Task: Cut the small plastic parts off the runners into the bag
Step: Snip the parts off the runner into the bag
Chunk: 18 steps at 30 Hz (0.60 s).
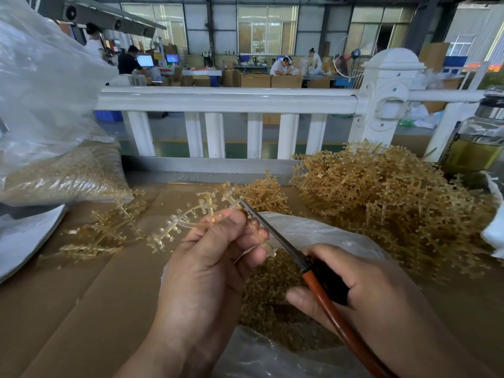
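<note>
- A runner [181, 222] studded with small clear parts is held in the left hand [212, 263], centre of the frame. Fingers and thumb are curled tight round its stem.
- Scissors [272, 233] with a reddish handle are gripped in the right hand [360, 290], lower right of centre, with the fingers wrapped round the handle.
- The dark blade tip is laid up against the runner, just above the left fingertips. The blades look pretty much together, but tbh that can't be told for sure from this angle.
- Right under both hands an open clear bag [321, 233] is spread out, and a heap of cut parts [272, 296] is already piled inside it.
- A big tangled pile of runners [381, 203] is stacked at the right of the frame, just beside the bag.
- A few loose runners [109, 230] are scattered at left centre on the cardboard [81, 309].
- A second bag [68, 175] stuffed with parts is seen at upper left, and a jar [474, 148] of yellowish liquid at the far right edge.
- A white railing [226, 100] is seen running across behind everything.
</note>
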Available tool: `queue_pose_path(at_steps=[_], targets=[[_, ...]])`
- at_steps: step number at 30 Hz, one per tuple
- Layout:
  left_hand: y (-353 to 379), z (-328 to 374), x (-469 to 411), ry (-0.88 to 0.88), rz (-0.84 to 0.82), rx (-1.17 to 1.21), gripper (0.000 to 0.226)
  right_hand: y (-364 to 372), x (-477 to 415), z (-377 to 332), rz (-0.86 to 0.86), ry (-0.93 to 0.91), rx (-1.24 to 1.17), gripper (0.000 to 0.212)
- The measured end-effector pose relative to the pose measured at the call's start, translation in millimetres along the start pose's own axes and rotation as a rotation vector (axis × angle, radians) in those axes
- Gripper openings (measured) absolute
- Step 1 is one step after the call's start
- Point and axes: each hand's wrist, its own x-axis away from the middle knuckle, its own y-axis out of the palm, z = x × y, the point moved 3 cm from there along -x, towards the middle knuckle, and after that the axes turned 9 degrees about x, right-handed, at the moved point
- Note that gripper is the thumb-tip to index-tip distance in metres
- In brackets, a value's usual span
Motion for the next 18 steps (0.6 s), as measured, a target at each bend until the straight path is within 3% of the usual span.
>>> queue_pose_path(at_steps=[10, 18], targets=[[1.7, -0.1, 1.3, -0.006, 0.017, 0.008, 0.035, -1.7, 0.9, -1.2, 0.003, 0.011, -0.002, 0.054], [1.3, 1.2, 1.9, -0.009, 0.011, 0.023, 0.025, -2.9, 1.5, -5.2, 0.016, 0.019, 0.035, 0.060]])
